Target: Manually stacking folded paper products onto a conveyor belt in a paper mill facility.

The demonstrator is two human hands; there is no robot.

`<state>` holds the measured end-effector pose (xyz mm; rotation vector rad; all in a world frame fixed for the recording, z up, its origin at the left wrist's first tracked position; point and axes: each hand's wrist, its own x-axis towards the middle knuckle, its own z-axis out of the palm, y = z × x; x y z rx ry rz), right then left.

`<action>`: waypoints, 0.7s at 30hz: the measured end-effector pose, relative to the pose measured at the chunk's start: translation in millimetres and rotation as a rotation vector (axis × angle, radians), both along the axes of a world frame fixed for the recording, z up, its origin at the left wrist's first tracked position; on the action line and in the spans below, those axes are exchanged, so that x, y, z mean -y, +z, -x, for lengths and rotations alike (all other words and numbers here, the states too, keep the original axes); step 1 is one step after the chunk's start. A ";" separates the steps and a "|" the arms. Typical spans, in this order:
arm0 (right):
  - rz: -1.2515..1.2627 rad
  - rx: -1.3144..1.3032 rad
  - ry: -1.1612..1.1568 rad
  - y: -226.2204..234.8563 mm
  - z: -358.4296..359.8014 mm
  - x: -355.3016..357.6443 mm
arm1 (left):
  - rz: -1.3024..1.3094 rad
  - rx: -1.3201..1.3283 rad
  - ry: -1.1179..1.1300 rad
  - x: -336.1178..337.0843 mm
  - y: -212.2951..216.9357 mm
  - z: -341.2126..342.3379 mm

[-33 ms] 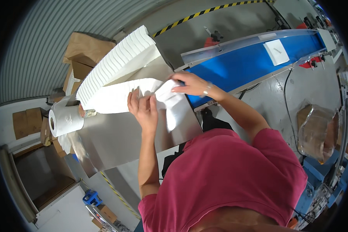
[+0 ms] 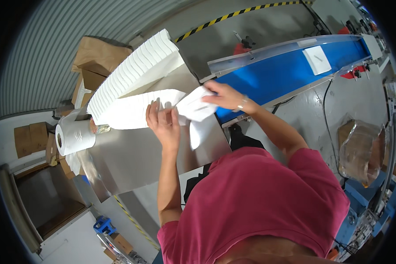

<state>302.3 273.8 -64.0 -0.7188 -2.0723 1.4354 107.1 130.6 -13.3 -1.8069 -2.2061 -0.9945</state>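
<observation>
Two long rows of folded white paper sheets lie on a steel table (image 2: 132, 163): a tall upper row (image 2: 132, 70) and a flatter lower row (image 2: 132, 110). My left hand (image 2: 163, 123) rests flat on the near end of the lower row, fingers stretched out. My right hand (image 2: 224, 97) grips a small bundle of white sheets (image 2: 198, 112) pulled off that end. The bundle droops over the table's edge next to the blue conveyor belt (image 2: 273, 75).
One white packet (image 2: 317, 59) lies on the belt further along. A white paper roll (image 2: 75, 136) stands at the table's left end, with brown cardboard boxes (image 2: 99, 55) behind it. A plastic-wrapped box (image 2: 361, 149) sits on the floor to the right.
</observation>
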 end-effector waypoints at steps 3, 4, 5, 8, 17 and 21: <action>0.213 0.193 -0.368 -1.4 -46.7 -7.5 | -0.057 0.059 0.042 -5.5 -1.2 1.3; 0.264 0.030 -0.438 -31.4 -70.9 -17.9 | -0.040 0.029 0.003 -6.9 0.3 1.2; 0.223 0.271 -0.506 -32.3 -90.8 -31.3 | -0.020 -0.003 -0.028 -6.3 0.6 2.2; -0.369 0.707 -0.865 -21.8 -112.6 -37.7 | -0.023 0.012 -0.025 -5.9 0.2 2.6; -0.113 0.019 0.123 23.6 29.7 -3.7 | 0.012 -0.040 -0.105 -4.7 8.2 1.9; -0.302 -0.070 0.120 -3.4 38.5 -4.4 | 0.002 0.008 -0.099 -5.9 3.6 5.8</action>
